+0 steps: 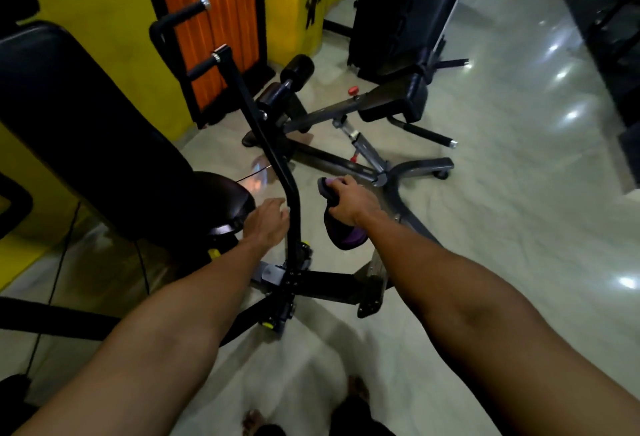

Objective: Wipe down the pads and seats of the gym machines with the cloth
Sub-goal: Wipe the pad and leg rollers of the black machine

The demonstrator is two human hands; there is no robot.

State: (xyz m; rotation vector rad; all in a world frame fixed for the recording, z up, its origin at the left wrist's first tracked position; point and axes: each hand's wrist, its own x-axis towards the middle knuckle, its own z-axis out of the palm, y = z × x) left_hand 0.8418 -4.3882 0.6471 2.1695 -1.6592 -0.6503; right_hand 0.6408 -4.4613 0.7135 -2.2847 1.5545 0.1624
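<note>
A purple-and-dark cloth (pixel 343 236) hangs bunched from the person's right hand (pixel 346 201), whose fingers are curled tight round its upper fold. It is held in the air over the floor (pixel 502 193) and touches no pad. The left hand (pixel 266 224) holds nothing, its fingers loose and reaching toward the machine's black lever arm (pixel 277 158); whether the fingertips touch the bar cannot be told. The two hands are apart, with the bar between them.

Just to the left of the empty hand is the machine's rounded black seat (pixel 225 198), and above it rises the long black back pad (pixel 90 116). Neither is being wiped at this moment, and the cloth is on the far side of the bar from both.

The step in hand appears to be bringing the cloth to the seat. To do it well, the person would carry the cloth round the lever arm rather than snag it there, open it flat under the palm, and draw overlapping strokes from the back pad down onto the seat, edges and seams included. The free hand could steady the bar.

Beyond stands an adjustable bench (pixel 391 103) with a roller pad (pixel 298 68), apparently also to be cleaned, before a yellow wall (pixel 104 2).
</note>
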